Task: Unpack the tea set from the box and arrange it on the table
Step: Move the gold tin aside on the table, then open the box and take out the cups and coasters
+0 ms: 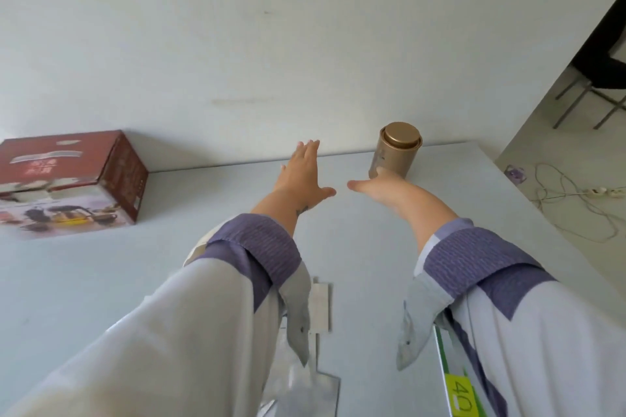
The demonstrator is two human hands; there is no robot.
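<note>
Both arms reach forward over the pale worktop [101, 281], sleeves light grey w/ purple cuffs. The left hand [303, 176] is wide open: fingers straight and close together, thumb spread out to the side, palm down. It holds nothing; whether it rests on the worktop or hangs just over it, I cannot tell. Its fingertips come near the far edge, where the worktop meets the white wall [237, 44].

The right hand [376, 184] is seen from the side, thumb sticking out toward the left hand, the two thumbs near each other but apart. Its fingers go to the base of the gold tin [394, 154] and seem to touch it on the near side, but the hand covers the contact, so a real grip is not certain. The fingers look rather straight, not curled round the tin.

The gold tin stands upright w/ round lid on, close to the far edge of the worktop, just right of the hands. The tea set box [67, 186], dark red w/ a photo of the tea set on the front, is well to the left of the tin, also near the wall, flaps closed as far as I see.

Nearer than the tin, btw. the two sleeves, lie a small white card [320, 310] and a clear plastic bag [294, 389]. A white-and-green pack w/ yellow label [457, 389] shows under the right sleeve. On the floor right of the tin: white cables [576, 200].
</note>
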